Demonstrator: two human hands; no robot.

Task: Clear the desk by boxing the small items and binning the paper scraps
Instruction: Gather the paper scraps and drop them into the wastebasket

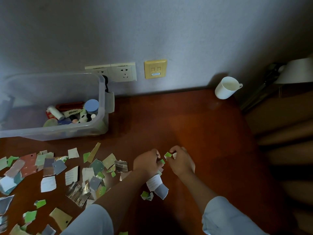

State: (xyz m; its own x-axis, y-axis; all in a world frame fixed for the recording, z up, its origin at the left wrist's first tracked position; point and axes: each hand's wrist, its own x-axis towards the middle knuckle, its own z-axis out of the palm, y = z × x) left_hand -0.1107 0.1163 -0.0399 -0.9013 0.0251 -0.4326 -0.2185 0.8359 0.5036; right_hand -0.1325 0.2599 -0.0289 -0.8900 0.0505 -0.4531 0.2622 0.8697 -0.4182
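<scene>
Desk (194,124): reddish-brown polished wood, set against a grey-blue wall (169,31), dim light.

1. Paper scraps (50,175): torn pieces, white, green, grey and rust-coloured, strewn over the left half of your desk, many overlapping.
2. Clear plastic storage box (50,131): far left, standing against the wall, lid off. The small items (72,112) lie in its right end, among them a blue-lidded jar (91,106) and a white tube (55,112).
3. Double power socket (118,72): cream, on the wall just behind the box's right corner.
4. Yellow data socket (155,68): beside it, to the right.
5. Your left hand (147,162): near the desk's middle, fingers curled round a wad of scraps (161,161). More pieces lie just below the wrist.
6. Your right hand (181,162): just beside the left, thumb and forefinger pinching a green scrap (168,155).
7. White mug (226,88): far right corner of the desk, at the wall, handle to the right.
8. Lamp shade (296,70): white, at the right edge, beyond the desk.
</scene>
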